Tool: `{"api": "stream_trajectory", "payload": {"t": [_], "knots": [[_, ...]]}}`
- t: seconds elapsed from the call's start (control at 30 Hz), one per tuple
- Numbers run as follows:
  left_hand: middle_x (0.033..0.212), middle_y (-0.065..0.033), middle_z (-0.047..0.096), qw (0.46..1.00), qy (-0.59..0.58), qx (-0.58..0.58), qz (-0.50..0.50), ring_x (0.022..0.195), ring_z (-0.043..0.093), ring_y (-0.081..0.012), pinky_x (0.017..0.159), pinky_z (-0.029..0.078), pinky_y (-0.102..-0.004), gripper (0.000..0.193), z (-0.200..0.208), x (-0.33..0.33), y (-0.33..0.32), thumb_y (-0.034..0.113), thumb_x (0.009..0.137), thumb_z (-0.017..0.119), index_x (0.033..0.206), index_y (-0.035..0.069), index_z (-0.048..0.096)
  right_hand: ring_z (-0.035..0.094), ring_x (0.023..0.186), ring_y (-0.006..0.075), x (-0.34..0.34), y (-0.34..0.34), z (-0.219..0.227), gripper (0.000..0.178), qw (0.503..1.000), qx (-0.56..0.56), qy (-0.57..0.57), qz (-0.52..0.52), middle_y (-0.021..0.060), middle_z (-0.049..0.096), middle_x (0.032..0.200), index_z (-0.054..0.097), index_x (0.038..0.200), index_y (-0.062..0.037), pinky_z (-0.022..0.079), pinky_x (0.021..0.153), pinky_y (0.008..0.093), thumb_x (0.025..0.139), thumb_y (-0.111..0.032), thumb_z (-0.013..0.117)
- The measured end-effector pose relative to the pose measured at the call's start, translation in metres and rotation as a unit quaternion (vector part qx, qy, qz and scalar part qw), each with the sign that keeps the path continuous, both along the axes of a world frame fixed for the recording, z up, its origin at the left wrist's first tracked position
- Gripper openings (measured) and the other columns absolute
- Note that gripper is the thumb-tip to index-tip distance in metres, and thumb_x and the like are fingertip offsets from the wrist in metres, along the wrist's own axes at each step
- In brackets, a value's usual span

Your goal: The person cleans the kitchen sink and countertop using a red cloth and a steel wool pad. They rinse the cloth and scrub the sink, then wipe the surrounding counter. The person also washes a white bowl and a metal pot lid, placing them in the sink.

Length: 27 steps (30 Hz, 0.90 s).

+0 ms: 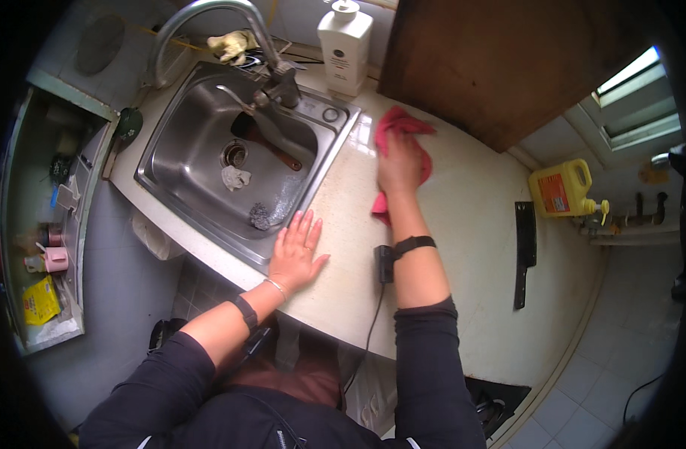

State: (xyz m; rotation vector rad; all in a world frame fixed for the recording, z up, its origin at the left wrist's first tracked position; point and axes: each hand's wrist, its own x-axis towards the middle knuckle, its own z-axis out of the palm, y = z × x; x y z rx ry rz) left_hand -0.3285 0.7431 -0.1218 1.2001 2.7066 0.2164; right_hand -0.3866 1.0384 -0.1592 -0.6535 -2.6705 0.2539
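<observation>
My right hand (401, 166) presses a crumpled red cloth (404, 121) against the pale countertop (462, 247), just right of the sink. The cloth bunches out past the fingers and under the wrist. My left hand (296, 251) lies flat with fingers spread, by the near right corner of the steel sink (200, 217), and holds nothing. In the basin lie a wooden-handled tool (279, 156) with a dark head, a crumpled white piece (235, 177) beside the drain, and a steel wool scourer (259, 216).
A white pump bottle (344, 52) stands behind the sink, beside the curved faucet (262, 30). A large brown board (500, 67) leans at the back. On the right are a black cleaver (525, 236) and a yellow jug (560, 188). An open cabinet (96, 120) is at left.
</observation>
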Motion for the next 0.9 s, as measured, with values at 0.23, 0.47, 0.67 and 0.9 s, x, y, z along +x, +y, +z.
{"api": "stream_trajectory", "payload": {"t": [0.23,0.47,0.67,0.9], "knots": [[0.160,-0.0133,0.014,0.993,-0.001,0.113,-0.015,0.148,0.012,-0.0287,0.115,0.017,-0.0490,0.078,-0.016,-0.001,-0.010,0.054,0.094,0.045,0.154,0.013,0.019,0.050,0.128,0.0307,0.008,-0.088,0.005,0.045,0.998,-0.040,0.014,0.056,0.0149,0.056,0.135,0.058,0.129,-0.0107,0.036,0.107,0.0463,0.086,-0.022,0.060],[0.157,-0.0176,0.022,0.862,-0.194,0.465,-0.063,0.145,0.021,-0.0343,0.116,0.019,-0.0466,0.074,0.000,-0.026,-0.043,0.054,0.099,0.035,0.152,0.005,0.021,0.049,0.127,0.0336,0.089,-0.218,0.021,0.045,0.998,-0.061,-0.015,-0.013,0.0182,0.057,0.130,0.058,0.128,-0.0083,0.036,0.106,0.0458,0.084,-0.017,0.062],[0.154,-0.0182,0.029,0.886,-0.139,0.440,-0.038,0.143,0.026,-0.0354,0.116,0.023,-0.0428,0.065,0.004,-0.141,-0.168,0.033,0.097,0.052,0.149,0.002,0.028,0.059,0.112,0.0294,0.041,-0.313,0.041,0.040,0.956,-0.257,0.124,-0.062,0.0158,0.064,0.118,0.060,0.124,-0.0031,0.044,0.097,0.0367,0.086,-0.010,0.066],[0.150,-0.0193,0.031,0.967,-0.026,0.242,0.078,0.132,0.039,-0.0394,0.107,0.034,-0.0467,0.071,-0.004,-0.270,-0.253,0.022,0.085,0.065,0.146,0.006,0.033,0.064,0.092,0.0167,-0.050,-0.338,0.097,0.033,0.769,-0.543,0.337,0.019,0.0081,0.067,0.106,0.061,0.120,0.0004,0.051,0.081,0.0294,0.089,-0.009,0.067]]}}
